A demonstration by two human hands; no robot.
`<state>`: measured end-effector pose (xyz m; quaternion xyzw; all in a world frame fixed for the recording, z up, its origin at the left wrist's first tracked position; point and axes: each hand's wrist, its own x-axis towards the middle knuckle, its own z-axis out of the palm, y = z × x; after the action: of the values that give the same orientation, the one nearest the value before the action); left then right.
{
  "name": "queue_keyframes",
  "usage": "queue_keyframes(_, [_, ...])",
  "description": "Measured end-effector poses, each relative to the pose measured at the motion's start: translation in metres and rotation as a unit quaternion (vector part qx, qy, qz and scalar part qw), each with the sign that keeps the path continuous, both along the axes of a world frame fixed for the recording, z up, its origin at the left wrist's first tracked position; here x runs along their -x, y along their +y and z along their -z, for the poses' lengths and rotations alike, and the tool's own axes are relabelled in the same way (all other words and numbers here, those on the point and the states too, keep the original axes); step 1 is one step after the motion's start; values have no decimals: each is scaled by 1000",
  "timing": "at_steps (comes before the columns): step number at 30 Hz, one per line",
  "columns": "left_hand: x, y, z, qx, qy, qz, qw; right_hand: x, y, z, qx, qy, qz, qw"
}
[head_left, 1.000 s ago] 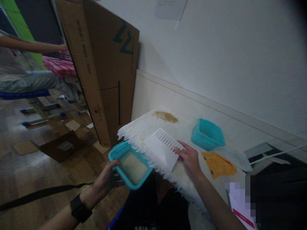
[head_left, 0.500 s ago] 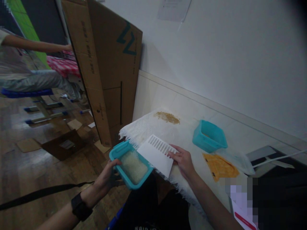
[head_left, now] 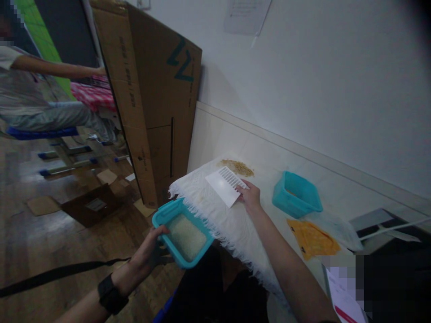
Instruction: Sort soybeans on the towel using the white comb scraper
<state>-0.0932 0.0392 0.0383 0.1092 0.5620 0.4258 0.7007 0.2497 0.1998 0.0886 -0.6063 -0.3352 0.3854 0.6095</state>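
Observation:
My left hand (head_left: pixel 153 246) grips the near-left rim of a teal plastic container (head_left: pixel 158 218), held at the table's front edge below the cloth. White rice-like grains (head_left: pixel 188 237) lie inside it. In my right hand (head_left: pixel 249 196) is a white slotted card (head_left: pixel 224 188), pinched at its right end above the white fringed cloth (head_left: pixel 215 211). The row of slots faces the wall. Just beyond the card, a pile of small yellowish grains (head_left: pixel 240 167) lies spread on the cloth.
Right of the cloth stands a second teal container (head_left: pixel 292 199), its contents mostly hidden. Near it lie an orange-yellow cloth (head_left: pixel 313 237) and a clear plastic bag (head_left: pixel 340 231). A tall cardboard box (head_left: pixel 158 98) stands at the left. Behind it, another person (head_left: pixel 30 89) sits on a blue stool.
My right hand has moved the slotted card away from the teal container, up over the cloth toward the yellowish grains. My left hand keeps holding the container in nearly the same place.

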Motion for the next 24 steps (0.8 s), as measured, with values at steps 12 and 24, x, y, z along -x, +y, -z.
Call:
queue_keyframes(12, [1, 1, 6, -16, 23, 9, 1000, 32, -47, 14, 19, 21, -120, 992])
queue_keyframes(24, [-1, 1, 4, -12, 31, 3, 999, -38, -29, 10, -24, 46, 22, 998])
